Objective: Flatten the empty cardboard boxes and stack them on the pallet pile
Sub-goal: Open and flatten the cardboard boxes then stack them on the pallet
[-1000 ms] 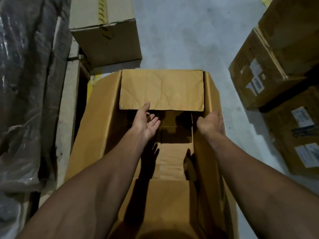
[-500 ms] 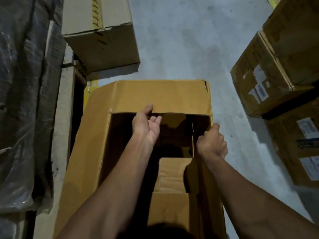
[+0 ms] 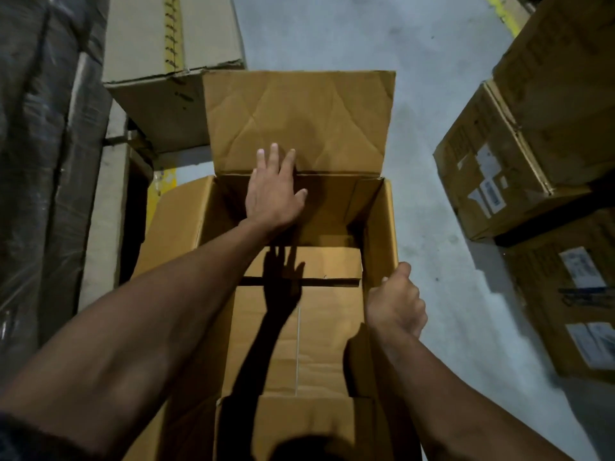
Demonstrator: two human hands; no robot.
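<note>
A grey concrete floor (image 3: 332, 34) runs between closed cardboard cartons: a pale stapled carton (image 3: 173, 61) beyond the left hand, labelled brown cartons (image 3: 519, 154) out past the right hand, and plastic-wrapped goods (image 3: 40, 161) off to the left. Between the forearms stands the open-topped brown cardboard box (image 3: 299, 327), apparently empty, its bottom flaps showing below the wrists. The left hand (image 3: 273, 191) lies flat, fingers spread and straight, pressing the creased far flap (image 3: 299, 118) outward just past its fingertips. The right hand (image 3: 396, 301) is curled over the rim of the right wall (image 3: 379, 227), gripping it. To flatten well, I would judge it best to open every flap outward first, then steady one wall while pushing the opposite corner so the box folds along its own creases rather than buckling.
</note>
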